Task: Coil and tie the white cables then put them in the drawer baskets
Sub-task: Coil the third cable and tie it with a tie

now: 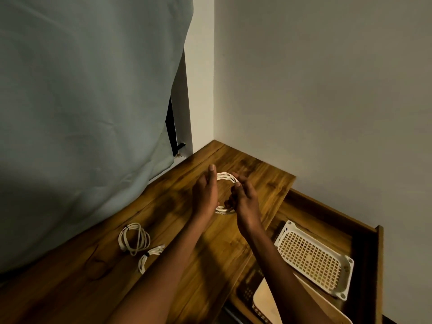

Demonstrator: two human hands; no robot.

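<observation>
Left hand: the left hand [205, 192] is raised above the brown wood-grain table top [163, 230], fingers mostly straight and pointing up and away, the palm against the left side of a coil of thin white cable [225, 177]. Whether its thumb curls round the strands cannot be told.

Right hand: the right hand [243, 197] faces the left one across the coil, fingers curled, fingertips pinching the strands at the upper right of the loop and again near its lower edge.

Held coil: several turns of white cable forming a rough ring between the two palms, above the table; only its top and bottom arcs show, the sides are hidden by the hands.

Tied coils: on the table, below and to the left of the left hand, lies a larger white cable coil bound with a dark tie [134, 238]; just beside it, closer to the left forearm, a smaller flattened white bundle with a dark tie [149, 257].

Drawer: below and to the right of the right hand, an open brown wooden drawer [364, 242] holds a cream perforated plastic basket [313, 256]; nearer the right forearm, a dark perforated basket [249, 291] is partly hidden by a pale flat piece.

Backdrop: a grey-green cloth [81, 113] hangs beyond and to the left of the left hand; a pale wall [327, 90] stands beyond the right hand.
</observation>
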